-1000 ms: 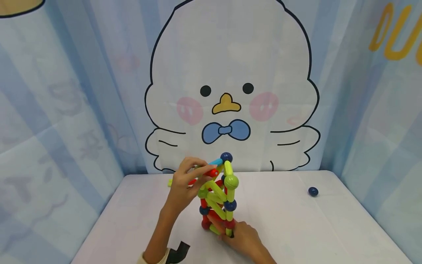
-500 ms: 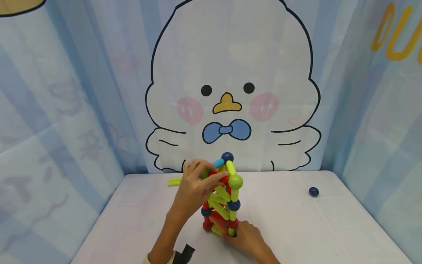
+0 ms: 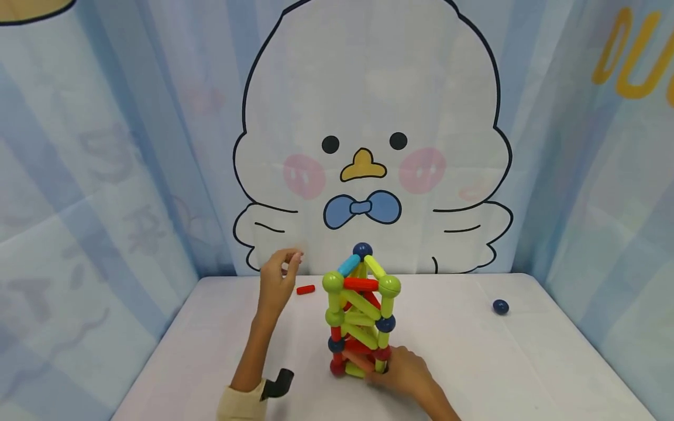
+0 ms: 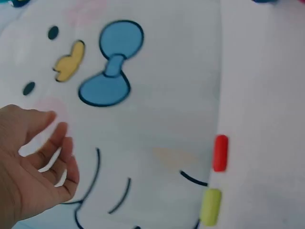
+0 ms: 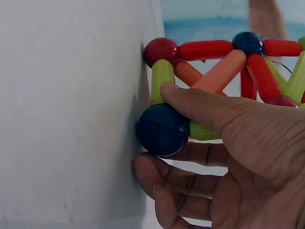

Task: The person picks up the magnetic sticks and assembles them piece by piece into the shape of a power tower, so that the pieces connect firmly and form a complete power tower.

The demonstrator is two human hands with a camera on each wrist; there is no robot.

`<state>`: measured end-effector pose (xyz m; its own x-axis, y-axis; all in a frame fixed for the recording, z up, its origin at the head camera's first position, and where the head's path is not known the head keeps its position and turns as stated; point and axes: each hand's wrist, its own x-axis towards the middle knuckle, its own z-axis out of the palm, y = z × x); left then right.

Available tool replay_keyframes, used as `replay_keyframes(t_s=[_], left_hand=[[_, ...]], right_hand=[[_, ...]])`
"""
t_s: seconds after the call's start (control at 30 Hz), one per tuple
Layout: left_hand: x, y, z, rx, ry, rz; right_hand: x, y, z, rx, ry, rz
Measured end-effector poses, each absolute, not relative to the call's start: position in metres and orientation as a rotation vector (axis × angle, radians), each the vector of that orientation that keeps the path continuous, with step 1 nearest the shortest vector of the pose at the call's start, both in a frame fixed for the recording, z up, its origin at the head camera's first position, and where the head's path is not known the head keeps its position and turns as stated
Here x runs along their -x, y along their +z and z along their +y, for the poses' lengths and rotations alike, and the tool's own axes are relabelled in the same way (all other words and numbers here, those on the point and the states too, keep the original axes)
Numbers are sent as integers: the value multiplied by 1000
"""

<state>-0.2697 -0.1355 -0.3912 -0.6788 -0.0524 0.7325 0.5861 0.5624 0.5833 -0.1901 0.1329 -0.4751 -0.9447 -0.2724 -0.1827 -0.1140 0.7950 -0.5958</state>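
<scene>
A magnetic stick-and-ball tower (image 3: 360, 335) stands on the table, with a dark blue ball (image 3: 362, 251) at its peak. A red stick (image 3: 361, 285) spans two green balls near its top. My right hand (image 3: 404, 371) grips the tower's foot. In the right wrist view, the thumb lies on a green stick (image 5: 162, 78), beside a dark blue ball (image 5: 163, 130) with fingers under it. Left of the tower, my left hand (image 3: 277, 280) is raised, fingers loosely bent and holding nothing. Near it lies a loose red stick (image 3: 305, 290).
In the left wrist view a loose green stick (image 4: 210, 206) lies by the red one, near the table's back edge. A single dark blue ball (image 3: 501, 307) sits on the right of the white table (image 3: 526, 362). A printed curtain (image 3: 368, 88) hangs behind.
My left hand has let go of the red stick, now between the two green balls, and drawn away to the left. The tower has shifted slightly right; my right hand still grips its foot.
</scene>
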Motion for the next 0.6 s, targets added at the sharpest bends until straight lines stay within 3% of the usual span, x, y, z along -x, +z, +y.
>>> replay_keyframes(t_s=[0.23,0.6], left_hand=[[312,-456,-152,229,-940,-2671],[340,-498,-135,230,-355,-2947]], right_hand=[[195,-474,142,274,-865,2714],[199,-472,148,236,-890,2715]])
